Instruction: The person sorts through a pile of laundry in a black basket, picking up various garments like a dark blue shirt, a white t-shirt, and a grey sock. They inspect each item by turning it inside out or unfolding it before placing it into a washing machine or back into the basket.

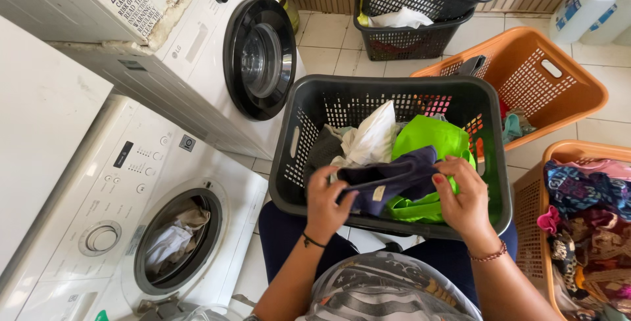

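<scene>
Two hands are held over a dark grey laundry basket (pixel 297 163) that rests on the person's lap, and a dark navy garment (pixel 388 180) is stretched between them above the basket's near rim. The left hand (pixel 325 203) is turned palm-inward, its fingers (pixel 347 197) curled shut around the garment's left end, with a thin black band seen at the wrist. The right hand (pixel 465 199) is angled in from the right, its fingers (pixel 442 175) pinched closed on the garment's right edge; a beaded bracelet is worn on that wrist. The garment is soft, limp cloth, folded over itself, and a small pale label is seen on its lower fold. Beneath it, a bright green cloth (pixel 430 138) with a smooth, slightly shiny surface is bunched, and crumpled white fabric (pixel 371 137) is piled to its left. The basket is of rigid plastic with perforated lattice walls and rounded corners. Two white front-loading washers are seen at the left: the nearer washer (pixel 112 196) has its round opening filled with pale laundry, while the farther washer (pixel 204 51) has its glass door closed. An orange basket (pixel 559 91) of the same lattice pattern is seen at the right.
</scene>
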